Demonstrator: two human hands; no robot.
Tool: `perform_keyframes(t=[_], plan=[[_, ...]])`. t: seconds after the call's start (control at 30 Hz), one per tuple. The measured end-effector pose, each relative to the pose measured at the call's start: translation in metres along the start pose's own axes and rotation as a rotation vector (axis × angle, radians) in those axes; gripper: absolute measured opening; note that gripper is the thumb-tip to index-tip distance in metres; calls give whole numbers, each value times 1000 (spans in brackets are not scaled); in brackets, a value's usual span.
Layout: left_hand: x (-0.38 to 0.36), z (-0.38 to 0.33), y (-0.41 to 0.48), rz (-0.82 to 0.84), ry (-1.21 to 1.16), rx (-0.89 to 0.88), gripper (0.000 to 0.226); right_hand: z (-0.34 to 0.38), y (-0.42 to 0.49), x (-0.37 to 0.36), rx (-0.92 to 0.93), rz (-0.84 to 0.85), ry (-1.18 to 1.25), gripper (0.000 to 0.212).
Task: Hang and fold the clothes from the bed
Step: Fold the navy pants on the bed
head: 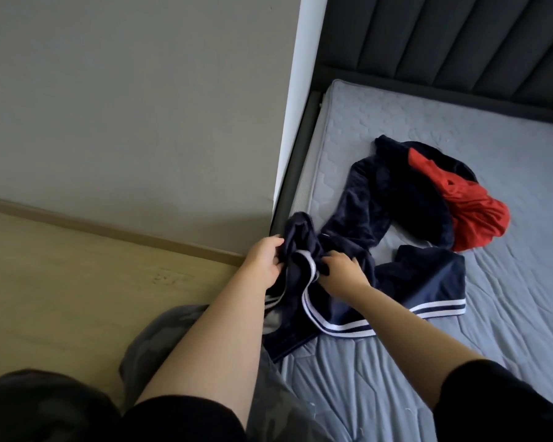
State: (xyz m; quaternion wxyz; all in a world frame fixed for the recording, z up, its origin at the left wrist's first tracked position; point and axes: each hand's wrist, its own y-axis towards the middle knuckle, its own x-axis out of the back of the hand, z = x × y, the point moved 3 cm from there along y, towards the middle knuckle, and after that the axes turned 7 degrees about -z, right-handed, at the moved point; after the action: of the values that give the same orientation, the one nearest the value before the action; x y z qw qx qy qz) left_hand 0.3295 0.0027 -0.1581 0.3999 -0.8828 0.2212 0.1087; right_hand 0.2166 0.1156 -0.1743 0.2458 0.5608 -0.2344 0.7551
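**Q:** How are the hands set?

**A:** The left hand (264, 260) is curled round a bunched fold of the striped garment (428, 282). The right hand (342, 269) is closed on the same garment, just beside the left, with the fingers dug into the fabric next to a white-striped edge. Both forearms are bare below black sleeves (492, 397).

**Q:** Where is the striped garment located?

**A:** It is navy with white bands. The gripped part is raised at the near left edge of the mattress (460, 129). One portion is draped over that edge, and the rest is spread flat on the mattress to the right of the hands.

**Q:** What else is found on the bed?

**A:** A dark garment (361, 202) is laid beyond the hands and meets the striped garment near them. A red garment (473, 212) is bundled against its far end, touching it.

**Q:** What is seen around the bed?

**A:** A dark padded headboard (460, 43) is set behind the grey quilted mattress. A wall (125, 106) is seen to the left, with a wooden floor (61, 282) below it.
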Motion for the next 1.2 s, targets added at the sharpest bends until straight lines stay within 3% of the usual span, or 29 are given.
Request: perform_keyframes(t=[0.1, 0.17, 0.23, 0.3, 0.37, 0.43, 0.53, 0.63, 0.73, 0.83, 0.87, 0.93, 1.0, 1.07, 1.13, 1.2], plan=[[2, -1, 6, -1, 298, -185, 18, -37, 6, 14, -515, -200, 403, 33], [3, 0, 7, -6, 638, -402, 14, -61, 5, 22, -788, -225, 605, 54], [1, 9, 8, 30, 943, -500, 47, -82, 7, 23, -877, -261, 700, 61], [-5, 19, 10, 88, 1242, -578, 61, -90, 4, 23, -979, -378, 906, 41], [-9, 28, 12, 142, 1417, -626, 52, -90, 7, 29, -946, -492, 921, 38], [-8, 29, 15, 126, 1454, -621, 29, -83, 10, 37, -792, -577, 869, 46], [-4, 26, 16, 71, 1328, -611, 6, -54, 8, 56, -437, -692, 759, 57], [-3, 20, 16, 25, 1119, -608, 8, -17, 1, 70, -26, -816, 533, 57], [-2, 15, 20, -37, 834, -541, 11, 6, -3, 62, 242, -679, 374, 33], [2, 12, 25, -158, 504, -399, 12, 2, -3, 30, 133, -128, 379, 13], [4, 12, 27, -197, 398, -337, 13, -2, -5, 17, 95, 51, 364, 26], [8, 12, 29, -230, 197, -186, 15, -14, -13, -4, 102, 239, 240, 74], [6, 12, 26, -166, 36, -42, 23, -20, -19, -17, 192, 255, 60, 107], [2, 12, 21, -71, -82, 33, 30, -20, -22, -29, 259, 218, -79, 113], [-3, 10, 15, 20, -166, 35, 25, -19, -20, -36, 222, 118, -12, 86], [-6, 3, 11, 111, -258, 14, 22, -21, -13, -33, -7, -61, 342, 39]])
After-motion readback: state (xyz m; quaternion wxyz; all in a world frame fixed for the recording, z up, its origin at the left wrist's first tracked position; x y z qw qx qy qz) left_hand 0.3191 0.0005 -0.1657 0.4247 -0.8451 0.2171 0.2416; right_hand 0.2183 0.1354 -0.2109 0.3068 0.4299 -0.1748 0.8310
